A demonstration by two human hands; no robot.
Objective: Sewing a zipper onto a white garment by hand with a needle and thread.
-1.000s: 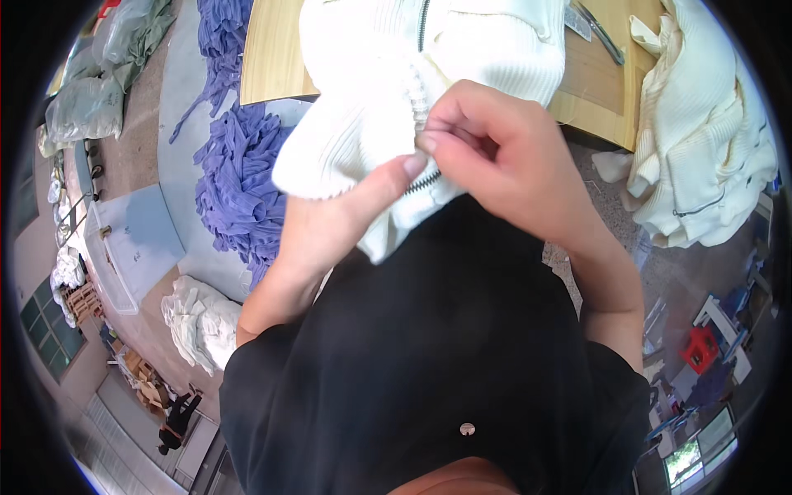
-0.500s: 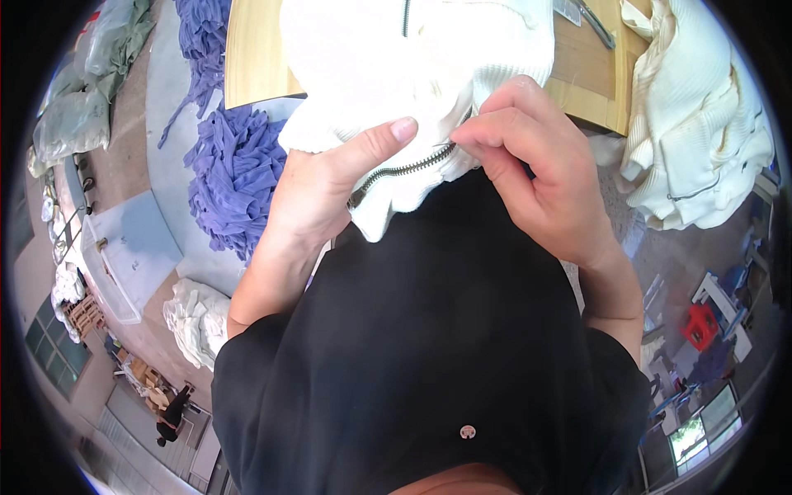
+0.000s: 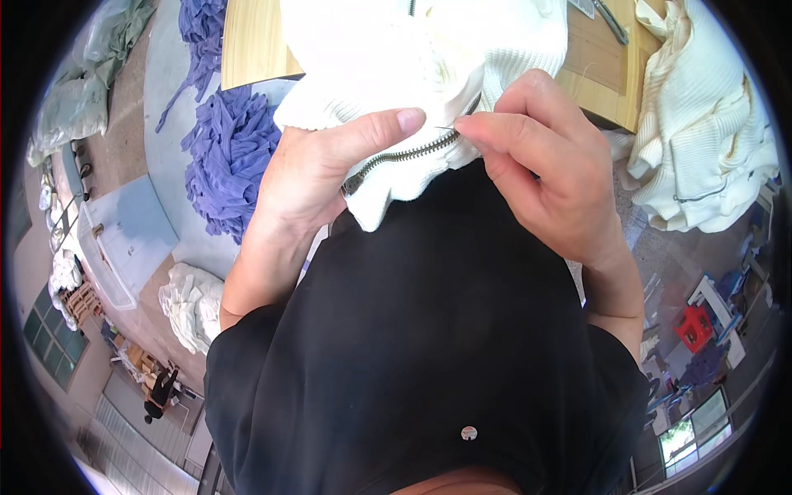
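A white ribbed knit garment (image 3: 363, 58) with a dark metal zipper (image 3: 412, 152) lies over the table's edge and hangs toward my black shirt. My left hand (image 3: 309, 169) grips its edge, thumb stretched across the top and the other fingers hidden beneath the cloth. Just right of that thumb, my right hand (image 3: 553, 165) pinches thumb and index finger together at the zipper. A thin needle-like sliver (image 3: 444, 127) shows at those fingertips, too fine to make out surely. Another zipper (image 3: 412, 7) runs along the garment farther up.
The wooden table (image 3: 256, 45) bears a slim dark tool (image 3: 611, 22) at the far right. Beside it hangs a white knit pile (image 3: 701, 140). Purple fabric strips (image 3: 227, 161) lie heaped at left, near a white bundle (image 3: 191, 305). A person (image 3: 160, 394) is in the background.
The hanging corner of the garment and both hands are slightly higher in view. My right fingertips have shifted a little up, showing more of the zipper's end. Both grips stay closed.
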